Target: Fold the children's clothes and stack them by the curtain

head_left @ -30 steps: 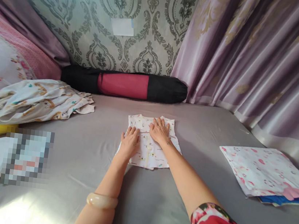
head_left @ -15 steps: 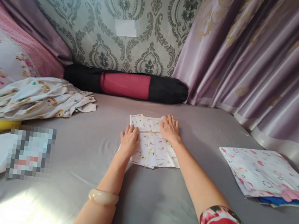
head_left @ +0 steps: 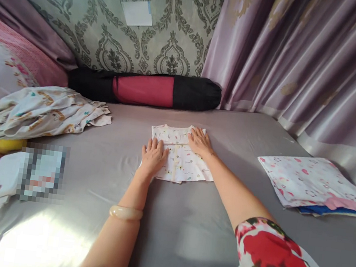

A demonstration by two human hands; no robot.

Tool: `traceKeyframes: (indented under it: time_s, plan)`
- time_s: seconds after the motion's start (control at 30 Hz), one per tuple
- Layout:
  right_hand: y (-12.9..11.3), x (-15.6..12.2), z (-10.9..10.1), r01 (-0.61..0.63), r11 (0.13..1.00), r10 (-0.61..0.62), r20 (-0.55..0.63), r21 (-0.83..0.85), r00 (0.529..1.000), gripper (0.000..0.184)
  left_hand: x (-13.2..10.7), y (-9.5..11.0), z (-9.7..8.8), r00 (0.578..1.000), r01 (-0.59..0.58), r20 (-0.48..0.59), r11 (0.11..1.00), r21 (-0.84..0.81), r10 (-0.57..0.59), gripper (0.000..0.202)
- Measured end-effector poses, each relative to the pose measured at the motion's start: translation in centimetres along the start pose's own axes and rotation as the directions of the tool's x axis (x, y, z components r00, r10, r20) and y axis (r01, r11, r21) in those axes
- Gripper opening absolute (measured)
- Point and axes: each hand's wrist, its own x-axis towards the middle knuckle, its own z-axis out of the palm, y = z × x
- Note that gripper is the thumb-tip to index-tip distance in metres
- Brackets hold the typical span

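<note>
A small white baby shirt (head_left: 179,162) with a tiny coloured print lies on the grey bed sheet (head_left: 165,228), its upper part folded over in a band. My left hand (head_left: 153,155) rests flat on its left side, fingers spread and pointing away from me. On the upper right corner lies my right hand (head_left: 200,141), palm down with the fingers stretched out. Both hands press on the cloth without gripping it. A pale bangle (head_left: 126,213) circles my left wrist area.
Folded clothes (head_left: 316,182) are stacked at the right. On the left lie a crumpled printed cloth (head_left: 46,111), a white power bank (head_left: 3,178) with a cable, and a blurred item (head_left: 44,173). A black and red rolled bag (head_left: 144,89) lies along the wall.
The camera view has shifted, so the scene sits higher in the picture. My right hand lies slightly more left across the shirt's corner, its fingers flatter. My left hand stays on the left side.
</note>
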Motion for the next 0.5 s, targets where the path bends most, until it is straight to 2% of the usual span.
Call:
traceKeyframes:
  time_s: [0.13, 0.2, 0.3, 0.4, 0.5]
  plan:
    - [-1.5, -3.7, -0.9, 0.143, 0.990, -0.143, 0.019, 0.008, 0.989, 0.060, -0.2, 0.2, 0.1, 1.000, -0.002, -0.024, 0.999, 0.052, 0.003, 0.058]
    - [-2.5, -6.2, -0.8, 0.225, 0.974, -0.226, 0.072, 0.020, 0.971, 0.059, -0.3, 0.4, 0.2, 0.999, 0.003, -0.042, 0.998, 0.069, 0.000, 0.058]
    - [-3.5, -9.1, -0.3, 0.266, 0.964, -0.267, 0.131, 0.030, 0.955, 0.058, -0.5, 0.6, 0.4, 0.996, -0.003, -0.087, 0.997, 0.083, 0.010, 0.058]
    - [-3.7, -10.0, 0.1, 0.253, 0.967, -0.253, 0.129, 0.015, 0.959, 0.057, -0.7, 0.7, 0.5, 0.993, -0.014, -0.118, 0.996, 0.083, 0.024, 0.057]
    - [-3.7, -9.6, 0.1, 0.251, 0.968, -0.249, 0.139, 0.002, 0.958, 0.058, -0.8, 0.7, 0.6, 0.992, -0.015, -0.128, 0.997, 0.074, 0.025, 0.057]
